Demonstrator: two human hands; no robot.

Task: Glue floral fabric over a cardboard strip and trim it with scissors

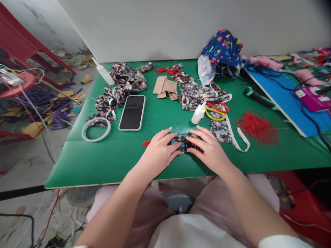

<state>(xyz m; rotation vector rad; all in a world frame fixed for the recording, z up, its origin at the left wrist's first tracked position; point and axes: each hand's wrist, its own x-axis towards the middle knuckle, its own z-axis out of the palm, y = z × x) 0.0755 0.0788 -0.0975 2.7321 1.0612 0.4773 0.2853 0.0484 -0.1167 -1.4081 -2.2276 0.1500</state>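
Observation:
A narrow dark floral fabric piece (183, 144) lies on the green table near its front edge, with red strings (146, 143) sticking out at its left end. My left hand (163, 146) rests on the left part of the fabric, its fingers spread. On the right part lies my right hand (207, 146), fingers apart and flat over the cloth. Just beyond the right hand stands a small white glue bottle (198, 113), beside scissors with yellow and red handles (216, 112). Parts of the fabric are hidden under both hands.
The green table (85, 165) holds a phone (132, 113), a tape roll (96, 129), a second bottle (104, 73), floral fabric strips (126, 81), brown cardboard pieces (164, 86), a red string pile (256, 129), blue patterned cloth (222, 48) and a blue board (279, 100).

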